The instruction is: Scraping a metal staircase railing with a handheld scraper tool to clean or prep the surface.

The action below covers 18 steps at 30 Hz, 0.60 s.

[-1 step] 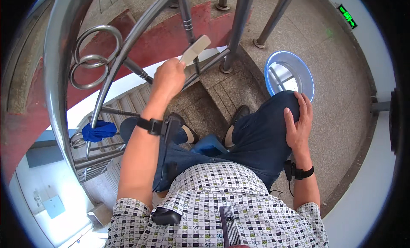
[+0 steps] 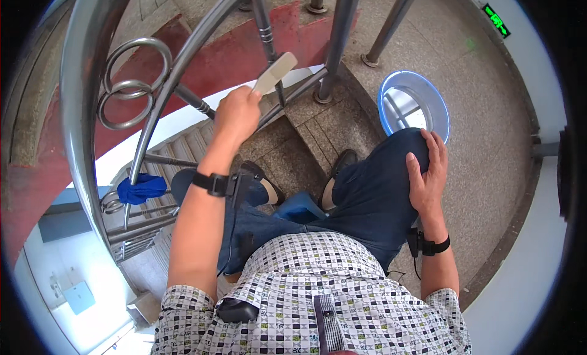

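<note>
My left hand (image 2: 237,118) is closed round the handle of a beige, flat-headed brush (image 2: 275,72). Its underside is hidden, so no bristles show. The brush head is at a ringed metal baluster (image 2: 265,32) of the stair railing; I cannot tell whether it touches. My right hand (image 2: 429,181) rests open on my right knee, fingers spread over the jeans. Just beyond that knee stands a translucent blue-rimmed bucket (image 2: 445,116), with a bright reflection inside. A blue cloth (image 2: 142,188) hangs over a railing bar, left of my left forearm.
A thick curved handrail (image 2: 76,119) runs down the left side. Interlocked metal rings (image 2: 136,86) sit between the bars. Stairs descend below the railing. My feet are on stone steps (image 2: 293,141). A blue object (image 2: 299,205) lies between my legs. A white wall curves round the right.
My left hand and the brush have shifted slightly to the left and a little toward me. My right hand stays on the knee.
</note>
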Tool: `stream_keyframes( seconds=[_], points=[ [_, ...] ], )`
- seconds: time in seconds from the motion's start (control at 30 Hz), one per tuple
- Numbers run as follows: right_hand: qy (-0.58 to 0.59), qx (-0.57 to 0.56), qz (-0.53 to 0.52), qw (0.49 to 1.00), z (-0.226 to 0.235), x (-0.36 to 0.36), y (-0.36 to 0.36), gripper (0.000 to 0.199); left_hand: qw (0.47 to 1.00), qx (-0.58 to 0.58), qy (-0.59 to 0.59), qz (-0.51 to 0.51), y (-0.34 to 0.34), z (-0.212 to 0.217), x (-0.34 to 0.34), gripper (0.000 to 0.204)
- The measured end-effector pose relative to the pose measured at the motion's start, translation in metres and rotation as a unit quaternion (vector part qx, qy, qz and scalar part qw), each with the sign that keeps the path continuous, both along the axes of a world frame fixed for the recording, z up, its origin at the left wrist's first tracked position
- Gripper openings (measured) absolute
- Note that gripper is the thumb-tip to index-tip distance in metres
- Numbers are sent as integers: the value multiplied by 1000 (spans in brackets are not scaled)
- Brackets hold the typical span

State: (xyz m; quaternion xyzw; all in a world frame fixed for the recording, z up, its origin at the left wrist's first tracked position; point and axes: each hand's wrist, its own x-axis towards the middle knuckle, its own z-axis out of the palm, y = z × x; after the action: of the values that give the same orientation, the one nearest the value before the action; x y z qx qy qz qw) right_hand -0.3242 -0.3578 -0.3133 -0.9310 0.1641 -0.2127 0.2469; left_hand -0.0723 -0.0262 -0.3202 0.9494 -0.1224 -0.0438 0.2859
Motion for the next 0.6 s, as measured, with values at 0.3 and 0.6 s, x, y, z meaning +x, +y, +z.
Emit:
stream_keyframes(
  seconds=[0.3, 0.6],
  points=[
    [9, -9, 3, 1000, 4, 4, -1, 56, 999, 36, -11, 2, 23, -11, 2, 36],
    [-14, 16, 3, 1000, -1, 2, 0, 55, 998, 50, -15, -45, -16, -10, 34, 36]
  ],
)
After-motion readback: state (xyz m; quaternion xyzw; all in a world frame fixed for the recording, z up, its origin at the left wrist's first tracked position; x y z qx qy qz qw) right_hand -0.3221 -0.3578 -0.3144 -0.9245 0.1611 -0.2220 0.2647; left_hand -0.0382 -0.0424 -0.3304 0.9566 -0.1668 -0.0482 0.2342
